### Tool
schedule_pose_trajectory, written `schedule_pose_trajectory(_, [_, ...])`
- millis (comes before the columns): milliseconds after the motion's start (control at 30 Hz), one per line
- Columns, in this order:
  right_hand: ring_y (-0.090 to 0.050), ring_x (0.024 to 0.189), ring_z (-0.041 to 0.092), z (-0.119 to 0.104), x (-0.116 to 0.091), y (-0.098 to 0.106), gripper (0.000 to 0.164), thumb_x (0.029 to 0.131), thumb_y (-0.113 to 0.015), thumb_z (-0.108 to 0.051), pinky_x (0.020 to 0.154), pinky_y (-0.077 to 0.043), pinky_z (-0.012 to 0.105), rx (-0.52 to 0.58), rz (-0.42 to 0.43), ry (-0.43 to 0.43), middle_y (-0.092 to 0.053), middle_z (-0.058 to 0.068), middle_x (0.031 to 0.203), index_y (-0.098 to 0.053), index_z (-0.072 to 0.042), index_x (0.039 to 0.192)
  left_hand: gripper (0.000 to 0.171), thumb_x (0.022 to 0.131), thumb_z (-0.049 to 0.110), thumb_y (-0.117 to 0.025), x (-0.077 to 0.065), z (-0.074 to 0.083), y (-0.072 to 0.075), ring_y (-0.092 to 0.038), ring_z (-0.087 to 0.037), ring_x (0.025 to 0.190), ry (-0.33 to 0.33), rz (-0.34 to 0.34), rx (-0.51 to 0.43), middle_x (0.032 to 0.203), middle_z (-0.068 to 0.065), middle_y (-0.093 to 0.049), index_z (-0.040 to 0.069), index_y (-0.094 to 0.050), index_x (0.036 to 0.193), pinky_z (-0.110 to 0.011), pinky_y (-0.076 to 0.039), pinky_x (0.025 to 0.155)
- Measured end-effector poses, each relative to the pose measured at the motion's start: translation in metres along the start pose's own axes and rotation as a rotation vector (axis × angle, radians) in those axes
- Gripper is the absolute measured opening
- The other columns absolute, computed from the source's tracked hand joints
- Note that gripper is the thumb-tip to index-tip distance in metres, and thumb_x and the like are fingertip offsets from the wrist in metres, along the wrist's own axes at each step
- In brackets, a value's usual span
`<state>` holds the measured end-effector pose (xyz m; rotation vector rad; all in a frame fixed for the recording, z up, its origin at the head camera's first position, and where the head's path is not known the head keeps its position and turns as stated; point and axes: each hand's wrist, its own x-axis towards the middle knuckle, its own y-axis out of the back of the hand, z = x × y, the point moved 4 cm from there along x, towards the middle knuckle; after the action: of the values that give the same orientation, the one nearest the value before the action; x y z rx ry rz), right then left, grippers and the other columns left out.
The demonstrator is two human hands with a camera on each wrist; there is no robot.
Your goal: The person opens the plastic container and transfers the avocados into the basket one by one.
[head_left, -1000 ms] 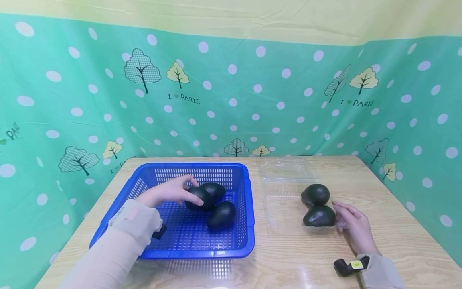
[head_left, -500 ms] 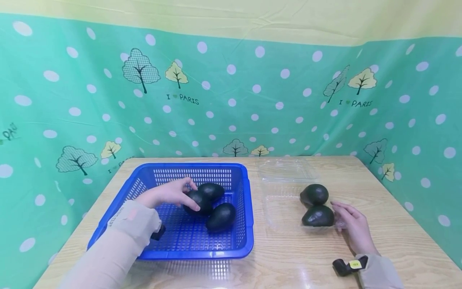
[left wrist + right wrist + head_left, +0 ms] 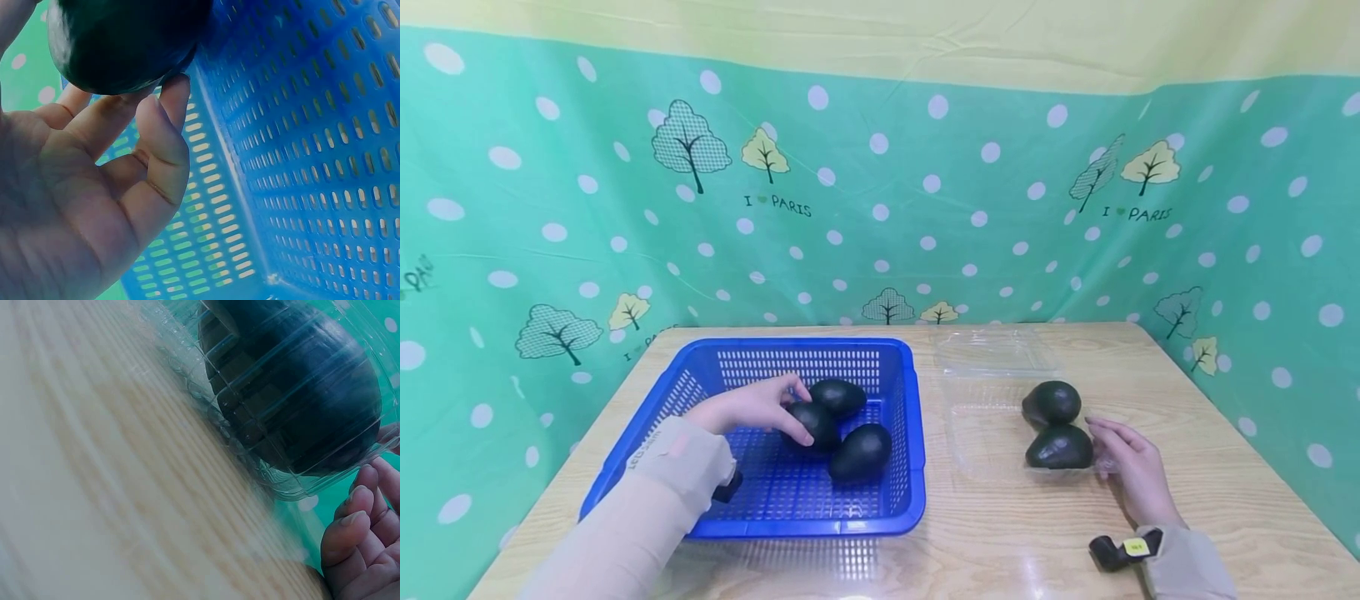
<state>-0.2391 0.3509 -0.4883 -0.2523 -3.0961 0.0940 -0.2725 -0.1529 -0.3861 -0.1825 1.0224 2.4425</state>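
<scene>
In the blue plastic basket (image 3: 805, 528), my left hand (image 3: 752, 406) grips a dark green avocado (image 3: 812, 428) between thumb and fingers. Two more avocados touch or crowd it: one avocado (image 3: 838, 398) behind, another avocado (image 3: 861, 454) at its right. The left wrist view shows the held avocado (image 3: 128, 44) against the fingers. My right hand (image 3: 1135, 475) is at the right edge of a clear plastic container (image 3: 988, 442), fingers curled at its rim; the thumb's contact is partly hidden. Inside the container's right half sit a rear avocado (image 3: 1051, 404) and a front avocado (image 3: 1060, 447).
The container's clear lid (image 3: 996, 352) lies folded back behind it. Both containers stand on a wood-grain table (image 3: 970, 533). A green dotted curtain (image 3: 880, 217) hangs behind and along the sides.
The avocado in my left hand has moved slightly down and toward me inside the basket. The front basket avocado has shifted a little. My right hand keeps its place at the container.
</scene>
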Motion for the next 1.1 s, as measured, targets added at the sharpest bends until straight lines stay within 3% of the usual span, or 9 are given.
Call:
schedule_pose_trajectory(467, [-0.050,0.060,0.001,0.000,0.001,-0.002,0.015,0.100,-0.060,-0.026,0.052,-0.046,0.018,-0.001,-0.001,-0.001,-0.062,-0.013,0.080,-0.073,-0.033,0.103,0.060,0.072,0.018,-0.084,0.000,-0.005,-0.001,-0.060,-0.020,0.084,-0.010,-0.006,0.004,0.108,-0.014,-0.066,0.005,-0.048,0.118,-0.035,-0.047,0.068])
schedule_pose_trajectory(1100, [-0.047,0.057,0.002,-0.001,0.002,-0.002,0.017,0.100,-0.060,-0.023,0.051,-0.046,0.019,0.008,0.018,-0.010,-0.057,-0.012,0.077,-0.073,-0.034,0.098,0.056,0.074,0.020,-0.084,0.003,-0.016,-0.002,-0.059,-0.019,0.084,0.025,-0.017,0.011,0.106,-0.011,-0.069,0.005,-0.050,0.116,-0.030,-0.042,0.063])
